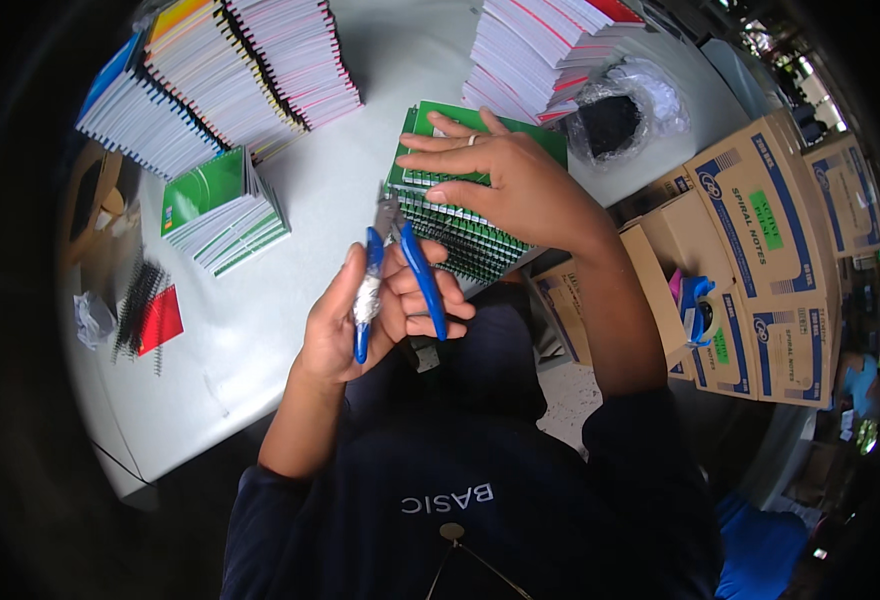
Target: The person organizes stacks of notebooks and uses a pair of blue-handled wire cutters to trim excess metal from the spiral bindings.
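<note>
Blue-handled cutting pliers point(422, 280) lie across my left hand point(332, 330). The thumb presses one handle, which is wrapped in whitish tape, while the fingers curl loosely behind the other. The handles are spread, and the metal jaws point toward the bindings of a stack of green spiral notebooks point(460, 232). I cannot tell whether the jaws touch a wire. My right hand point(525, 185), with a ring on one finger, rests spread over the green top cover point(550, 142). It holds nothing, and its fingertips reach the cover's left side. Black coils line the stack's near side.
Tall stacks of spiral-bound books point(250, 75) stand at the back left, with a smaller green stack point(225, 215) before them. Loose black coils point(140, 300) lie on a red sheet point(163, 320). Another book stack point(525, 60) and a plastic bag point(650, 100) are behind; cartons point(760, 220) stand right.
</note>
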Demonstrator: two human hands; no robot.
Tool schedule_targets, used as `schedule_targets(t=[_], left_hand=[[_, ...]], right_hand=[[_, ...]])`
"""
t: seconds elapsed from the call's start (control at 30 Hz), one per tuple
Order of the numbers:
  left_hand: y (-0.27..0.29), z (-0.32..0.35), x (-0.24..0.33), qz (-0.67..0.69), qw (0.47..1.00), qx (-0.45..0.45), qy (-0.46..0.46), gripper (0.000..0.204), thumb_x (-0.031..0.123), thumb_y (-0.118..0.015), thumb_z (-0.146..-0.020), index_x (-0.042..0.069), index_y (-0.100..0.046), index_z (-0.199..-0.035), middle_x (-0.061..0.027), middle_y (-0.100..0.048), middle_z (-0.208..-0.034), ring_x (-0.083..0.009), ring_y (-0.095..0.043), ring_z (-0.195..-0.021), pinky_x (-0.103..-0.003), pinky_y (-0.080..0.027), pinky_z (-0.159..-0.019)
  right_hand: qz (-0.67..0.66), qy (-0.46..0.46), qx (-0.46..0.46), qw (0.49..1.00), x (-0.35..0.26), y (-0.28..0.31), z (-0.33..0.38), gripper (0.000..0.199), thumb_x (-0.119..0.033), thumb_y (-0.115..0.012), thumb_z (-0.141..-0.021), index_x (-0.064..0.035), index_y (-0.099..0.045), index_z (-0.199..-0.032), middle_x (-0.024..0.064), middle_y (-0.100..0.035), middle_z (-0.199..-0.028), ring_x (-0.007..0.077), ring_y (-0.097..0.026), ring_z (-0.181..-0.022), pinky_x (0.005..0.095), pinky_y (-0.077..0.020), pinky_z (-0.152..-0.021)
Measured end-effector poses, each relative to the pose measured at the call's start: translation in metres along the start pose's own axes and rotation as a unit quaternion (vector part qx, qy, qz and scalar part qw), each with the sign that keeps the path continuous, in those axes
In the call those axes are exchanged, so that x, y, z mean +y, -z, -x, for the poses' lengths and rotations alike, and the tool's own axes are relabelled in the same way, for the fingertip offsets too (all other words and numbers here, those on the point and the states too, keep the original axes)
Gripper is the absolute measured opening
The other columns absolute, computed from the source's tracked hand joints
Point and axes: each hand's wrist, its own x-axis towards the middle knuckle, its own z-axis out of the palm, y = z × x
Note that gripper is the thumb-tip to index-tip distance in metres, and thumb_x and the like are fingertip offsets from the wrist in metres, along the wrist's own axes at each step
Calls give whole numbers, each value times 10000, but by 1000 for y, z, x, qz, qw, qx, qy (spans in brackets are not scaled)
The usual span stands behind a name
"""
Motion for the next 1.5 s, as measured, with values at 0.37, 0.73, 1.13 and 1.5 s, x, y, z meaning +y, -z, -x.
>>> schedule_targets(t=[0.37,0.73,1.13,1.5], left_hand=[[-20,-5,4,-543,776,316,44,482,447,-374,-956,-15,-474,-1046,-142,-567,-742,-273,-607,-760,-416,-459,-617],[2,8,-4,-9,999,50,18,627,510,-241,-951,-1,-423,-1264,-184,-583,-1064,-343,-558,-1065,-453,-444,-906],[-19,7,6,-673,652,347,35,436,416,-386,-959,-7,-466,-1026,-141,-536,-711,-228,-579,-671,-356,-448,-615],[49,31,17,-125,977,164,50,578,501,-285,-949,16,-470,-1201,-142,-600,-970,-271,-608,-939,-418,-503,-800]], right_hand=[[-22,-2,-17,1000,2,-1,0,375,-177,-610,-832,-108,-584,-1200,73,-517,-1298,261,-306,-1337,464,-99,-1124],[25,37,-9,999,-3,-4,3,473,-162,-661,-753,-135,-572,-1217,52,-488,-1331,294,-307,-1331,536,-109,-1100],[25,18,-23,999,-12,-1,4,464,-119,-652,-761,-143,-573,-1217,66,-502,-1315,305,-322,-1320,533,-110,-1100],[75,117,268,953,-29,18,35,601,-171,-741,-702,-96,-529,-1260,139,-388,-1402,364,-292,-1328,475,-225,-1074]])
